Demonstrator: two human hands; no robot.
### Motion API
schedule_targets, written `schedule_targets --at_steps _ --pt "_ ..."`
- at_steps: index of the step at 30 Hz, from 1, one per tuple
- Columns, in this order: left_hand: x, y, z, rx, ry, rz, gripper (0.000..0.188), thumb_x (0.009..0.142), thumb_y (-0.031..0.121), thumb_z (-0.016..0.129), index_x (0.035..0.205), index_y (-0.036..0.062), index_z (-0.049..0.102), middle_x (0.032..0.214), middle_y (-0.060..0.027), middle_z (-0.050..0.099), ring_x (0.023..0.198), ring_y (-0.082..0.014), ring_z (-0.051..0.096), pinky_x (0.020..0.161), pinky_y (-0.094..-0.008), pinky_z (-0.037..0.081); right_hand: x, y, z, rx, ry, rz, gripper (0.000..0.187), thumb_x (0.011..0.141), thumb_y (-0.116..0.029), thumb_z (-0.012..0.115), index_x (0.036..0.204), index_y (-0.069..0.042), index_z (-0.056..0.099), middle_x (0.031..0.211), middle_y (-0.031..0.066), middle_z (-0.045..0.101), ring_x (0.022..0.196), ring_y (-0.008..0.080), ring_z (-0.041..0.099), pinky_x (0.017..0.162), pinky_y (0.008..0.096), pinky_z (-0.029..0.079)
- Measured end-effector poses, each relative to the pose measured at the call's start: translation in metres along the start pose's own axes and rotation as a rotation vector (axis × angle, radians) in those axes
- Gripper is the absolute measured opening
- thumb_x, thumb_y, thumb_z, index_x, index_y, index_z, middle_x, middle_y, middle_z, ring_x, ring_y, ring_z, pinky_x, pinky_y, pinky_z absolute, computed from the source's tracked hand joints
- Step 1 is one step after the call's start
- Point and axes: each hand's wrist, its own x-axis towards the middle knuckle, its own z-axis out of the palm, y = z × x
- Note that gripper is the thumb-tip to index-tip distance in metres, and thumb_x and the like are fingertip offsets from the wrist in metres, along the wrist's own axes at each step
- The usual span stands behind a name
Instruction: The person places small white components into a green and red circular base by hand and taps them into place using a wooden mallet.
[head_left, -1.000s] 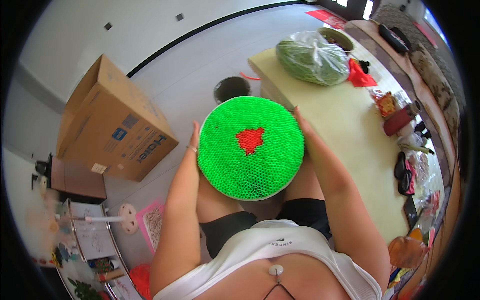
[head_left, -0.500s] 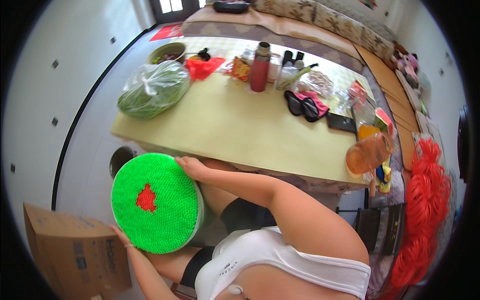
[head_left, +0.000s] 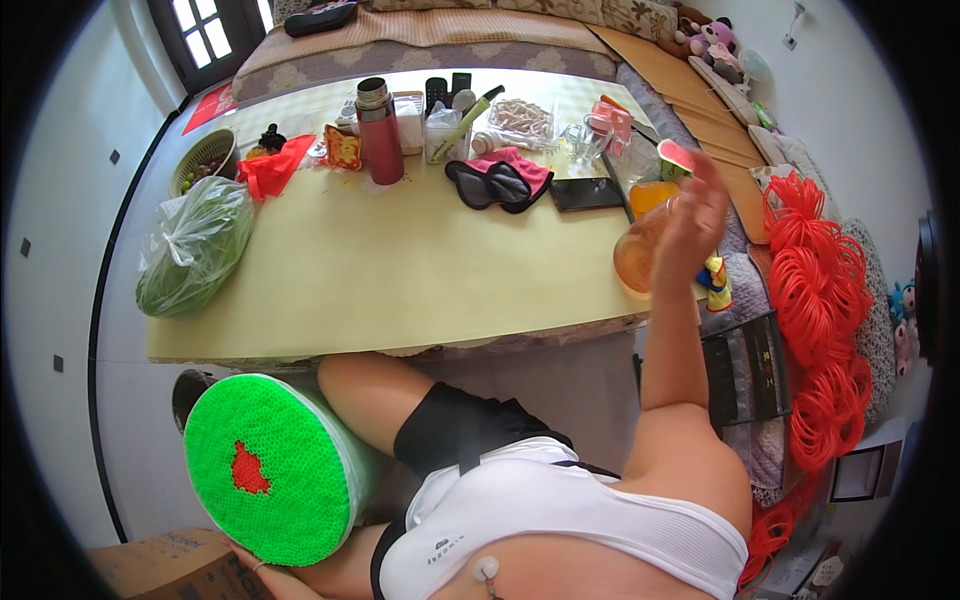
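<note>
A drum-shaped thing [head_left: 300,470] leans between my knees at the lower left. Its round face is bright green and finely textured, with a red patch near the middle; its side is whitish. My left hand [head_left: 250,562] grips its lower edge, the fingers partly hidden behind it. My right hand [head_left: 695,215] is raised over the table's right end, fingers stretched up and holding nothing I can see. It overlaps an amber see-through jug [head_left: 637,250] in view; whether they touch I cannot tell.
On the yellow table [head_left: 400,270] stand a red thermos [head_left: 379,135], a bag of greens [head_left: 197,245], an eye mask [head_left: 495,182] and a phone [head_left: 586,194]. Red looped cord bundles [head_left: 815,290] hang at the right. A cardboard box [head_left: 165,562] lies lower left, a dark bin [head_left: 188,395] behind the drum.
My right hand has let go of the drum's upper edge and swung right, up over the table's end. My left hand stays on the drum. The view has turned to the right.
</note>
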Motion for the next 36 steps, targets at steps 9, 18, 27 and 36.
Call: schedule_targets --at_steps 9,18,27,36 --pt "0.002 -0.009 0.01 0.045 0.016 -0.007 0.086 0.094 0.069 0.041 0.137 -0.0039 0.048 0.134 -0.0124 0.055 0.119 -0.0254 0.054 0.102 -0.0381 0.043 -0.022 0.204 -0.148 0.452 0.142 0.812 0.061 0.102 -0.056 0.036 0.133 -0.005 0.051 0.13 0.0093 0.057 0.123 0.0246 0.05 0.107 0.0391 0.036" --pt "0.005 -0.006 -0.013 0.065 -0.021 0.025 0.084 0.094 0.068 0.042 0.137 -0.0042 0.049 0.134 -0.0126 0.055 0.119 -0.0254 0.054 0.102 -0.0375 0.043 -0.084 0.152 -0.064 0.512 -0.357 0.51 0.068 0.099 -0.047 0.053 0.15 -0.009 0.029 0.15 0.0052 0.038 0.138 0.0205 0.036 0.115 0.039 0.027" --pt "0.015 -0.014 -0.021 0.108 -0.025 0.059 0.083 0.095 0.067 0.043 0.137 -0.0044 0.049 0.134 -0.0127 0.055 0.119 -0.0253 0.054 0.102 -0.037 0.043 -0.144 0.117 0.081 0.337 -0.702 0.384 0.102 0.079 -0.025 0.081 0.155 -0.004 0.016 0.155 0.0148 0.029 0.143 0.0267 0.03 0.109 0.0416 0.04" --pt "0.017 -0.014 -0.036 0.163 0.009 0.106 0.077 0.096 0.06 0.048 0.136 -0.0061 0.05 0.13 -0.0141 0.057 0.114 -0.0248 0.057 0.097 -0.0348 0.046 -0.201 0.096 0.218 0.331 -0.852 0.152 0.1 0.08 -0.012 0.078 0.156 -0.007 0.013 0.157 0.0138 0.025 0.142 0.0259 0.032 0.109 0.043 0.04"
